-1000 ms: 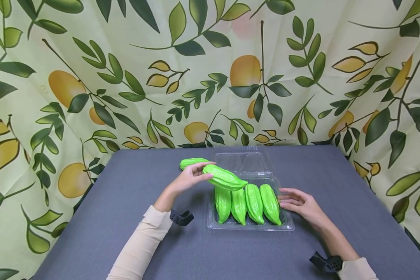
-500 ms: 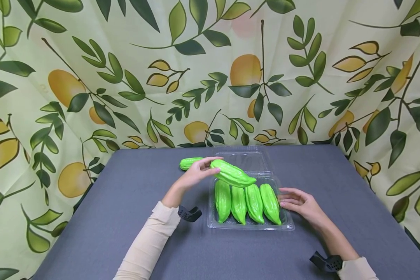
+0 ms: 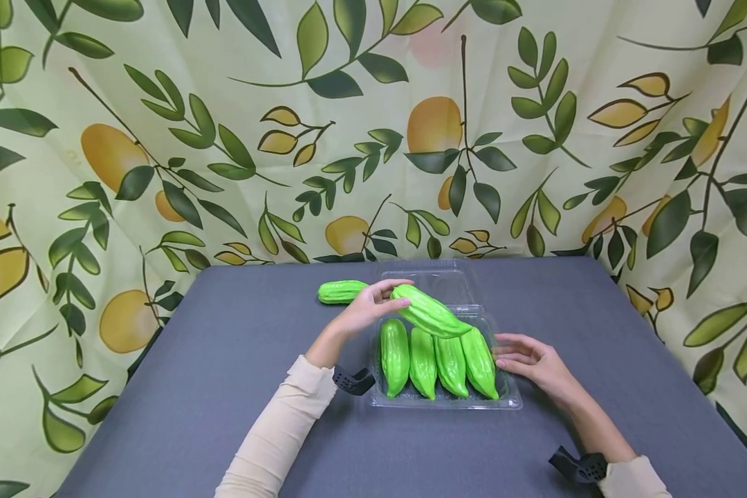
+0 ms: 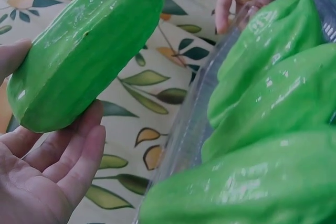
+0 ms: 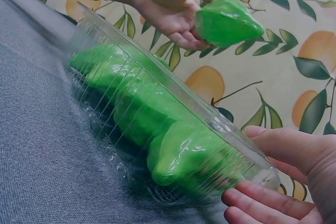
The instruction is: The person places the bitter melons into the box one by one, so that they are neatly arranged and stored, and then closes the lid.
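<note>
My left hand (image 3: 366, 309) grips one end of a glossy, ridged green bitter melon (image 3: 429, 312). It holds this melon in the air over the back of a clear plastic clamshell box (image 3: 448, 403), the pointed end tilted down to the right. Several similar bitter melons (image 3: 395, 357) lie side by side in the box, and the raised one hides the far tips of some. My right hand (image 3: 535, 363) rests against the box's right end. In the right wrist view its fingers (image 5: 265, 203) touch the outer wall, with the thumb (image 5: 283, 142) near the rim.
Another bitter melon (image 3: 341, 292) lies on the grey tabletop (image 3: 255, 332) behind my left hand. The box's transparent lid (image 3: 432, 283) is folded back toward the rear edge. A leaf-and-fruit patterned cloth (image 3: 373, 173) hangs behind the table.
My left hand has carried the held bitter melon to the right, farther over the box. The right hand keeps its place at the box's end.
</note>
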`<control>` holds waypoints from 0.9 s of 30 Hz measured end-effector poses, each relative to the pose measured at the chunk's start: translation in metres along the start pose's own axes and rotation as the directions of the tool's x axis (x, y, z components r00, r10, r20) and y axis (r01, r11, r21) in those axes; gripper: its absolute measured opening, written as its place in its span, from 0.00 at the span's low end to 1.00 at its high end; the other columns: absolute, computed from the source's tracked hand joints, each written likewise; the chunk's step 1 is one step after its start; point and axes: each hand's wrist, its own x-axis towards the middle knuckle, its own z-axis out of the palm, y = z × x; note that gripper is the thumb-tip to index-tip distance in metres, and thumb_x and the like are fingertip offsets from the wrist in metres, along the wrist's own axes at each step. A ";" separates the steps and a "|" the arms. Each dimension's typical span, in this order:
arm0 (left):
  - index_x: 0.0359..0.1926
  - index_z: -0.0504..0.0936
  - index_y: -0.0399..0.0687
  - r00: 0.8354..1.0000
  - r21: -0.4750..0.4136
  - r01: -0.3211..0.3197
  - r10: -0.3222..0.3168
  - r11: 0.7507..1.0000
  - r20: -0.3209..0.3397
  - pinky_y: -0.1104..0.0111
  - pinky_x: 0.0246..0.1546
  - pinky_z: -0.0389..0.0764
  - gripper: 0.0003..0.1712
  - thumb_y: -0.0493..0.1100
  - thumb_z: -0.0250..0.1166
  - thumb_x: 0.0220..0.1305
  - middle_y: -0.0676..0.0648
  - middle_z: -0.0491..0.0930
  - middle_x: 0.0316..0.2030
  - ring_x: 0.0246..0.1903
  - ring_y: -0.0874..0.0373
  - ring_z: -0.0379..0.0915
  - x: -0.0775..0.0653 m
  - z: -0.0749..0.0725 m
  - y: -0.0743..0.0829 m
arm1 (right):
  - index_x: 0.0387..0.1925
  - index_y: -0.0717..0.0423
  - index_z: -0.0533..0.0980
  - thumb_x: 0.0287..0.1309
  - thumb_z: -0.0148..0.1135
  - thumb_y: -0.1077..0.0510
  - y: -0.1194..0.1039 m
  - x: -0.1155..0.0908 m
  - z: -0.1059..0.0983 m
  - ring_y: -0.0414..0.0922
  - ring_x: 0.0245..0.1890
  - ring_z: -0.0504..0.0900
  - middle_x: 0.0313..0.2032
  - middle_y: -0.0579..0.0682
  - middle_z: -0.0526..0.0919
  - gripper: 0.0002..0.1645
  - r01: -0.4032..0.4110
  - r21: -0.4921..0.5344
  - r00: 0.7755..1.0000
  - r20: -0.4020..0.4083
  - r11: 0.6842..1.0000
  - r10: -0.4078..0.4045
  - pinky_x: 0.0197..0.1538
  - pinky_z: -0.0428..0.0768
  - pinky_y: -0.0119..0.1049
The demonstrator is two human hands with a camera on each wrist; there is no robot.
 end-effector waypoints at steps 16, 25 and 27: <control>0.65 0.64 0.38 0.994 -0.019 0.078 -0.076 0.997 0.073 0.49 0.60 0.75 0.26 0.40 0.57 0.68 0.32 0.76 0.55 0.37 0.67 0.77 0.013 0.018 0.002 | 0.60 0.67 0.69 0.60 0.61 0.65 0.001 0.000 0.002 0.28 0.42 0.85 0.43 0.31 0.86 0.27 0.012 0.074 1.000 0.027 0.997 -0.015 0.45 0.81 0.20; 0.64 0.66 0.38 0.988 0.032 0.098 -0.101 0.995 0.118 0.58 0.54 0.81 0.25 0.41 0.56 0.70 0.34 0.78 0.53 0.37 0.64 0.77 0.022 0.029 0.007 | 0.60 0.73 0.66 0.60 0.62 0.64 0.000 0.001 0.000 0.28 0.42 0.85 0.42 0.29 0.85 0.30 0.008 0.029 1.000 0.005 1.000 -0.008 0.45 0.81 0.20; 0.64 0.66 0.38 0.986 0.046 0.100 -0.105 0.994 0.127 0.59 0.54 0.82 0.25 0.42 0.56 0.70 0.34 0.77 0.54 0.38 0.64 0.77 0.024 0.032 0.007 | 0.60 0.72 0.66 0.60 0.62 0.64 0.000 0.001 0.000 0.28 0.42 0.85 0.42 0.29 0.85 0.30 0.012 0.035 1.000 0.008 0.999 -0.012 0.45 0.81 0.20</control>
